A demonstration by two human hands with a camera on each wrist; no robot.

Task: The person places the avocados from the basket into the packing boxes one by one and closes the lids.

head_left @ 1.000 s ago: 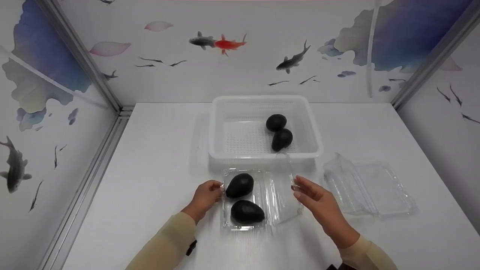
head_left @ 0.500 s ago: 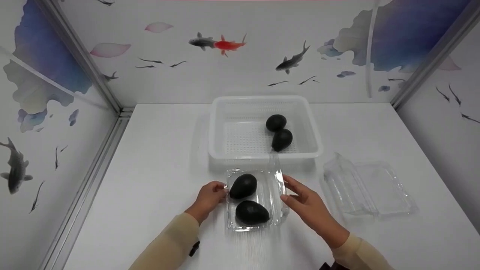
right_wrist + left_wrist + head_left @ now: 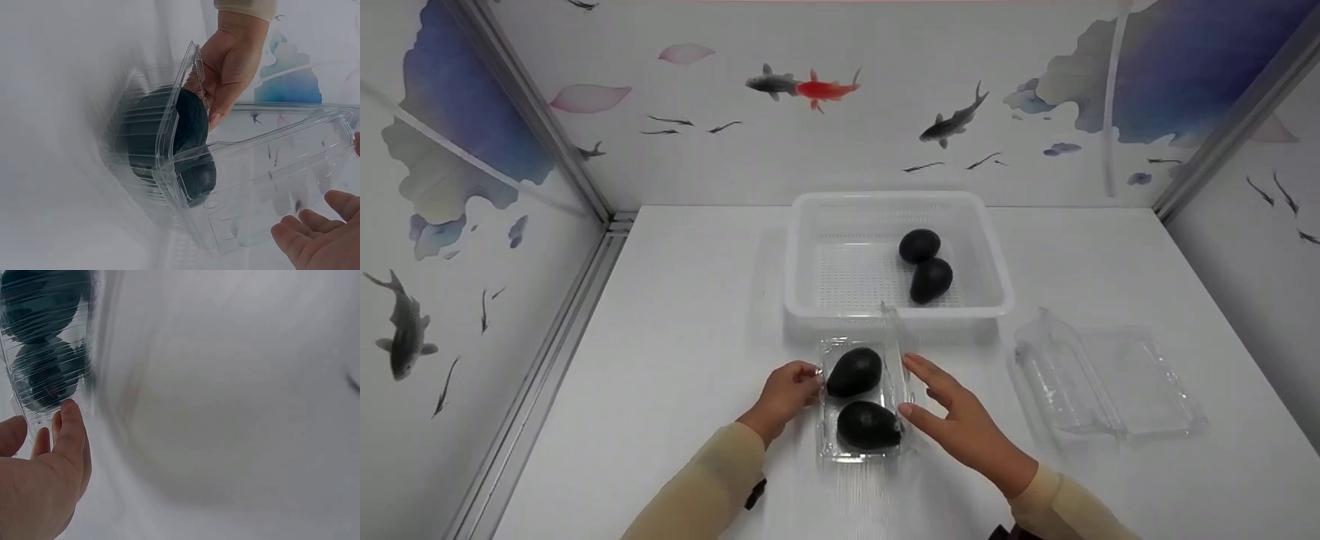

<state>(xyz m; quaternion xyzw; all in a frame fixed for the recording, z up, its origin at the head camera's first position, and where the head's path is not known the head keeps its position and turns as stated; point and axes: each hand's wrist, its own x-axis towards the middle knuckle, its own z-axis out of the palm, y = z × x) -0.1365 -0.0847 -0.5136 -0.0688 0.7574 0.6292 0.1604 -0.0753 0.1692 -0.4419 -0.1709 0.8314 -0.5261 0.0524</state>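
A clear plastic clamshell box (image 3: 826, 442) stands on the table with two dark avocados (image 3: 855, 373) in its base. Its hinged lid (image 3: 253, 169) is raised nearly upright on the right side. My left hand (image 3: 789, 397) holds the left edge of the base, thumb and fingers on either side of it, as the left wrist view also shows below the box (image 3: 84, 377). My right hand (image 3: 971, 431) is at the outer face of the lid, fingers extended and spread, thumb apart. In the right wrist view its fingertips (image 3: 289, 233) lie right by the lid.
Behind the box stands a white perforated basket (image 3: 847, 310) with two more dark avocados (image 3: 932, 280) at its right side. Another clear clamshell (image 3: 1140, 382) lies unfolded on the table at right. Printed walls (image 3: 840, 150) with fish surround the white table (image 3: 682, 300).
My right hand has moved left, swinging the lid up from leaning outward to nearly upright. The box and my left hand have shifted slightly right in view, partly as the head camera turned.
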